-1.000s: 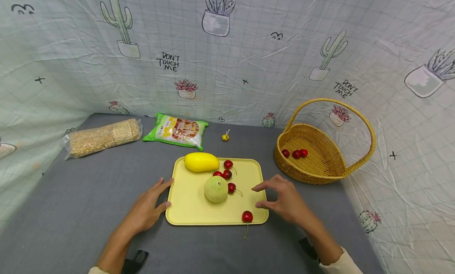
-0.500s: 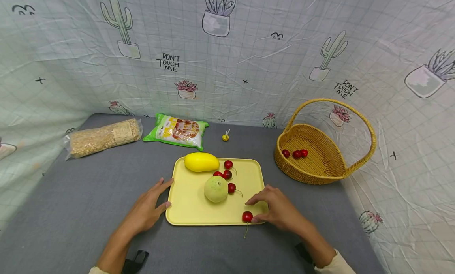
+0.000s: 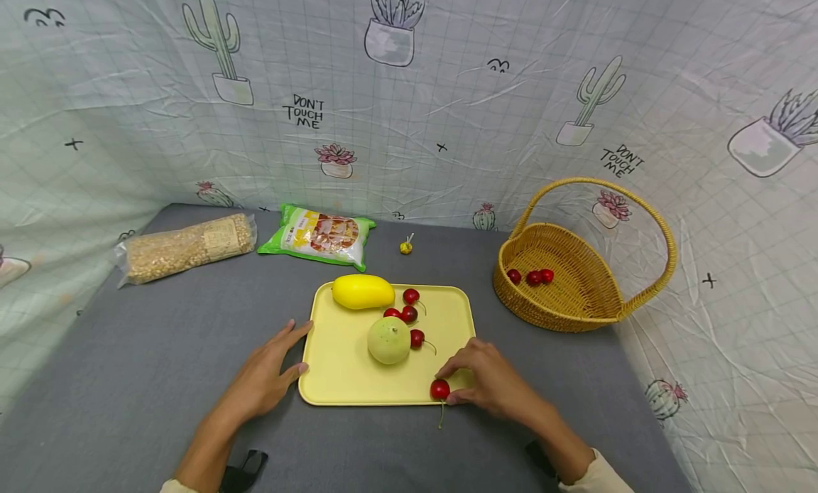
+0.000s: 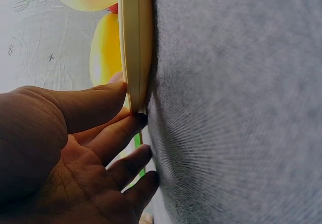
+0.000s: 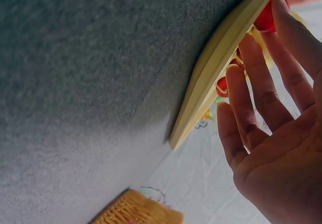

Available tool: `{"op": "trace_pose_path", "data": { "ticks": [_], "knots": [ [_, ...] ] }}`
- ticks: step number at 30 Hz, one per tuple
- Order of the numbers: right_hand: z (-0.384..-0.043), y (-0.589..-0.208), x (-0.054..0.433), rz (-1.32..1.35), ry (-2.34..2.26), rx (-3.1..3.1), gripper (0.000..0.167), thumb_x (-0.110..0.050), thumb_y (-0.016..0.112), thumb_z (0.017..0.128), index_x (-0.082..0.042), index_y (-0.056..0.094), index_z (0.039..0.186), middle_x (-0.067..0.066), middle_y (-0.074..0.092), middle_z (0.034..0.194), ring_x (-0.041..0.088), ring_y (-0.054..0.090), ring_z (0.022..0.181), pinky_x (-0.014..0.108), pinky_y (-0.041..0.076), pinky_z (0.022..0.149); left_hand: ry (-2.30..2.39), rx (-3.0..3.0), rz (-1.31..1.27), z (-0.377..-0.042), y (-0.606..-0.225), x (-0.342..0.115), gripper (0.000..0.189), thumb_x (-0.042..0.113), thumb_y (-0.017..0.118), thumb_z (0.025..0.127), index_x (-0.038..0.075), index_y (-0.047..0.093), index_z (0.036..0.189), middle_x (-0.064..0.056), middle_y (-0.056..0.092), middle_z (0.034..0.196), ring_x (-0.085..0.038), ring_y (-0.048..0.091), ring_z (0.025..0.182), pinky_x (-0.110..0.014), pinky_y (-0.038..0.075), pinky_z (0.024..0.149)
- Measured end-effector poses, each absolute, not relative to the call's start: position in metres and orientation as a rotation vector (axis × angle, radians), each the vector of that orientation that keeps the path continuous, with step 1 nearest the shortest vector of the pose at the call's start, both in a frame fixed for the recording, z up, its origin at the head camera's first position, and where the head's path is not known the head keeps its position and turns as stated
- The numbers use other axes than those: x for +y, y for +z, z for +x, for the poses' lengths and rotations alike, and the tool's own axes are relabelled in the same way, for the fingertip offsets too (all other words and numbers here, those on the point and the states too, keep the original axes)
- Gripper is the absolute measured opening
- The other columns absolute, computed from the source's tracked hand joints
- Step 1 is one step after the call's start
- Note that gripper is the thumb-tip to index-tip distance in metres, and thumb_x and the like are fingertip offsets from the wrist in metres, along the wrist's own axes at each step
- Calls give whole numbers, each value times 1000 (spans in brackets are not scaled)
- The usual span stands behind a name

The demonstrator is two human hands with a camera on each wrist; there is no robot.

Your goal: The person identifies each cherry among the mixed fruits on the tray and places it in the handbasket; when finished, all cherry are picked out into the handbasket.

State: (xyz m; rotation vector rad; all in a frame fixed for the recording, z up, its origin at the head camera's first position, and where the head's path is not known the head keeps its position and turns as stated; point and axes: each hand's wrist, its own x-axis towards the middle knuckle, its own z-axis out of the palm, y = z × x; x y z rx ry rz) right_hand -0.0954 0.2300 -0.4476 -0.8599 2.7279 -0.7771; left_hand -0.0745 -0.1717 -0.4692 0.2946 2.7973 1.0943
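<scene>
A yellow tray [image 3: 345, 386] lies on the grey cloth. On it are a yellow mango-shaped fruit [image 3: 363, 292], a round pale-green fruit [image 3: 388, 341] and several red cherries [image 3: 410, 313]. My left hand [image 3: 265, 372] rests at the tray's left edge; its thumb and fingertips meet the rim in the left wrist view. At the front right corner, my right hand [image 3: 495, 383] pinches a cherry [image 3: 439, 388] between thumb and index finger. That cherry's stem hangs over the front rim. The other right fingers extend over the tray in the right wrist view.
A wicker basket [image 3: 543, 315] with a tall handle stands at the back right, holding 3 cherries [image 3: 533, 278]. Along the back lie a clear bag of beans or kernels [image 3: 188, 248], a green-and-white packet [image 3: 319, 236] and a small yellow wrapped lollipop [image 3: 405, 247].
My right hand has come forward and left from the tray's right side to the front cherry and taken hold of it. The cherry has shifted slightly left. My left hand stays put.
</scene>
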Motion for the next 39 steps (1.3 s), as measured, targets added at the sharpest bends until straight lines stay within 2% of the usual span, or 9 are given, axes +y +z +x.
{"op": "trace_pose_path", "data": {
  "ticks": [14,27,33,39],
  "knots": [
    [-97,-447,222,-831,-820,2753,31,-25,93,83,-28,82,112,-21,77,102,13,60,98,37,44,90,1088,2795,289,-75,-470,-172,73,7,73,100,10,41,165,-33,32,169,-58,37,151,-76,40,113],
    [-99,-445,223,-833,-908,2887,33,-17,93,82,-24,83,112,-13,77,103,19,63,99,35,50,87,1101,2793,290,-75,-471,-172,73,7,73,99,10,41,164,-33,32,169,-58,37,151,-76,39,114],
    [-101,-442,226,-823,-968,2948,34,-16,92,82,-24,82,113,-14,79,106,21,64,99,37,50,88,1117,2785,294,-75,-470,-173,72,7,73,100,9,41,164,-33,32,169,-58,37,151,-76,40,114],
    [-105,-439,231,-828,-1016,2998,31,-17,91,85,-23,82,114,-12,79,106,23,64,97,42,55,82,1117,2788,295,-74,-469,-172,72,6,73,100,9,41,164,-33,32,169,-58,36,151,-76,39,114]
  ]
}}
